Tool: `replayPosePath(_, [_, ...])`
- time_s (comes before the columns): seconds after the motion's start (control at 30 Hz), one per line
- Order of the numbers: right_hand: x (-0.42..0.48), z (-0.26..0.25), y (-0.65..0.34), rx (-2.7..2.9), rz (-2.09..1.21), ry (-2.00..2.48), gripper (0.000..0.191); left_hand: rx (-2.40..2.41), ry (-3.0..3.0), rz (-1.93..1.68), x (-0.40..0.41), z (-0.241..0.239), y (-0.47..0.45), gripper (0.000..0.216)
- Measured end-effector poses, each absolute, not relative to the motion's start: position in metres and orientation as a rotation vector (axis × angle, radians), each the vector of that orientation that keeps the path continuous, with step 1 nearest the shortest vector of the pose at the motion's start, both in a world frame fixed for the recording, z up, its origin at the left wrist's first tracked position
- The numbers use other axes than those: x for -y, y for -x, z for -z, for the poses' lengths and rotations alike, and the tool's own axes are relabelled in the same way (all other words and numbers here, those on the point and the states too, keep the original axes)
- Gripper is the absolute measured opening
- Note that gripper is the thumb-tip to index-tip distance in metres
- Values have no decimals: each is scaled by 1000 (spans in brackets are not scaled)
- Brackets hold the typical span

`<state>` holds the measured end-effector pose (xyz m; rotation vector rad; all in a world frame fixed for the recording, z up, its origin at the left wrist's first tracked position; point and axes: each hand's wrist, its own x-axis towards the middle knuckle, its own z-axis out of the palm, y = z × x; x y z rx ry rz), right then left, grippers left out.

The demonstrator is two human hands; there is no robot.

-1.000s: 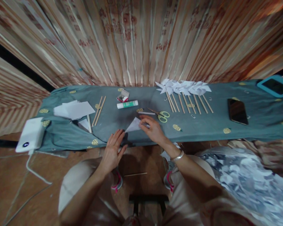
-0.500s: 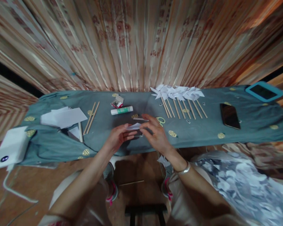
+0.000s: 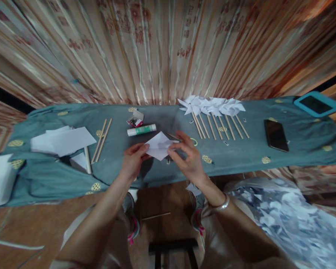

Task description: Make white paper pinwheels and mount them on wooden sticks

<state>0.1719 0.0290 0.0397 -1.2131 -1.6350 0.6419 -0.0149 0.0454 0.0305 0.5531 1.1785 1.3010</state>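
A white square of paper (image 3: 158, 145) is held up between my hands, turned like a diamond with a crease across it. My left hand (image 3: 133, 160) pinches its left corner between thumb and fingers. At the right corner, my right hand (image 3: 188, 157) closes its thumb and fingertips on the paper. Scissors with pale green handles (image 3: 194, 141) lie on the cloth behind my right hand, partly hidden by it. Just beyond the paper lies a glue stick (image 3: 141, 129), and behind that stands an open small box of pins (image 3: 135, 119).
White paper pinwheels (image 3: 212, 106) on sticks lie in a row at the back right. A phone (image 3: 276, 135) and a blue-framed tablet (image 3: 317, 104) are farther right. Paper sheets (image 3: 64, 141) and two wooden sticks (image 3: 101, 140) lie left. A bag of paper scraps (image 3: 285, 216) stands below.
The paper has gone from folded and nearly edge-on to opened out, facing up as a diamond. Both hands have moved slightly apart around it. The view has shifted a little.
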Motion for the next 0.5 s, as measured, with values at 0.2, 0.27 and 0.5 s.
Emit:
replayPosePath(0.2, [-53,-22,-173,1117,-1241,1286,45,-1222,-603,-1383,-49,-28,14,42])
replayPosePath(0.27, [-56,-20,-171,992,-1482,1226,48,-1220,-608,-1399,-49,-29,13,41])
replayPosePath(0.5, [-56,-21,-161,914,-1599,1121,44,-1070,-472,-1333,-50,-32,14,37])
